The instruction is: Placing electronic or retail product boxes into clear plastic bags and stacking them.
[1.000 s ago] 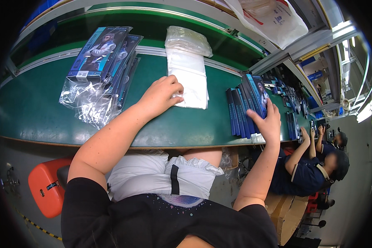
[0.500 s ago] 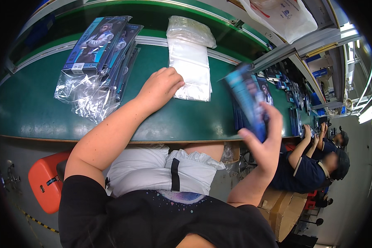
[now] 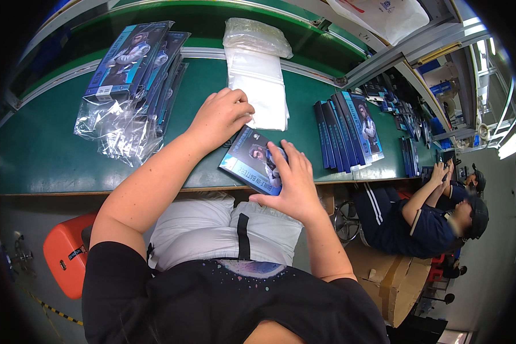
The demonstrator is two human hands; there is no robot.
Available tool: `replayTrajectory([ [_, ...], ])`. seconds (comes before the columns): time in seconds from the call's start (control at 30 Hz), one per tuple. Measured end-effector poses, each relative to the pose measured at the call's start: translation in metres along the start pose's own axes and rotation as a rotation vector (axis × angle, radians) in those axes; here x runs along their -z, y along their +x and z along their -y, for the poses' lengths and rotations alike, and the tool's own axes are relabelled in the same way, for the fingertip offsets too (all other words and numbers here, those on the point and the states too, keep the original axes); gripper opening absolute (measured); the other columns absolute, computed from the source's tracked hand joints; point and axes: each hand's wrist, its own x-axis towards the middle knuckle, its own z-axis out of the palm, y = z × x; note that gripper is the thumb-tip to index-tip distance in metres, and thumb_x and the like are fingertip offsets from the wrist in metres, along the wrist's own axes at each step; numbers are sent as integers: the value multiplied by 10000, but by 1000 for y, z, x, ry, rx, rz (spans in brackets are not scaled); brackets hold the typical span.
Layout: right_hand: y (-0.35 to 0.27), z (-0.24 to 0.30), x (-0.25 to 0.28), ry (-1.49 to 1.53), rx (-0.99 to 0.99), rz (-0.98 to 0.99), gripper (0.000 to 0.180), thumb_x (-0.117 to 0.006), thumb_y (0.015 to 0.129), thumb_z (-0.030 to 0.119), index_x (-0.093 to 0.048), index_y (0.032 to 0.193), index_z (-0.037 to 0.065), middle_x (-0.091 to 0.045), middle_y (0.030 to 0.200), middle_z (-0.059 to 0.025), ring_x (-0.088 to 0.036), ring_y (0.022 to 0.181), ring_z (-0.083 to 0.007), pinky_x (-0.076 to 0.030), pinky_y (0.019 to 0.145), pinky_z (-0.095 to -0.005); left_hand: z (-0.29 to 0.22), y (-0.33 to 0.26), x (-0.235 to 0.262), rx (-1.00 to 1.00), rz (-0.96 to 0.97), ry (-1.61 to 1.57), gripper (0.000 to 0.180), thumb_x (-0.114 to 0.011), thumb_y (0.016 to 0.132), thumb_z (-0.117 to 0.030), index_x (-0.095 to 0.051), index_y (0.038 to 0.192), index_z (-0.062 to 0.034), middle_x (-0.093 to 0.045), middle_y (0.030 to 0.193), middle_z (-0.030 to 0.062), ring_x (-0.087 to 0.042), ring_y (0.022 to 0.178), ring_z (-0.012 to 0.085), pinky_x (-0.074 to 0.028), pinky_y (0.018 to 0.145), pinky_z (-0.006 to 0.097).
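Observation:
A flat blue box [image 3: 247, 159] with a printed figure lies at the near edge of the green table [image 3: 51, 155]. My right hand [image 3: 291, 182] rests on its right half and holds it. My left hand [image 3: 222, 117] sits just above the box, its fingers curled on the lower edge of a stack of clear plastic bags [image 3: 259, 86]. To the right, a row of the same blue boxes [image 3: 345, 133] stands on edge.
A pile of bagged blue boxes [image 3: 133, 86] lies at the left of the table. An orange stool [image 3: 67, 258] is at my lower left. Another person [image 3: 436, 218] sits at the right, with cardboard cartons [image 3: 384, 275] on the floor between us.
My right hand has taken one blue box from the standing row, swung it through the air and laid it down in front of me. My left hand stayed at the plastic bags.

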Motion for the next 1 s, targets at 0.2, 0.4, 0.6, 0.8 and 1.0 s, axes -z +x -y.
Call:
replayTrajectory([
  [0.2,-2,1,1,277,-54,-202,927,-851,580,356,-434,1361,79,-449,1241,-189,-460,1150,-365,-354,1033,-454,-4,10,3,-14,2,144,99,-586,849,-102,-612,937,-68,-599,888,62,-567,883,269,-426,768,393],
  [0.4,14,-10,13,1382,-199,-312,831,-699,789,416,-347,1415,-1,-527,1227,-151,-549,1067,-204,-453,933,-339,-3,19,1,79,-22,125,127,-521,840,-20,-565,959,-20,-584,918,164,-579,894,348,-466,776,435],
  [0.6,17,-22,-11,2199,-207,52,765,-370,929,616,-394,1350,-22,-579,1065,-233,-597,831,-260,-523,665,-385,-8,9,-7,193,7,-71,171,-501,829,24,-544,993,-4,-563,952,178,-573,902,378,-470,796,439],
  [0.8,29,-35,-31,2433,-35,377,753,-420,917,537,-382,1333,-90,-501,805,-154,-511,676,-248,-469,544,-366,3,5,-2,169,20,-163,106,-584,883,-104,-582,954,-24,-555,888,134,-576,829,333,-465,731,408],
  [1.0,37,-37,-29,2439,-49,466,768,-448,898,547,-404,1295,-109,-501,798,-150,-506,654,-246,-469,532,-379,-4,8,4,175,31,-197,153,-605,872,-175,-648,850,-29,-588,838,134,-597,788,336,-476,701,421],
])
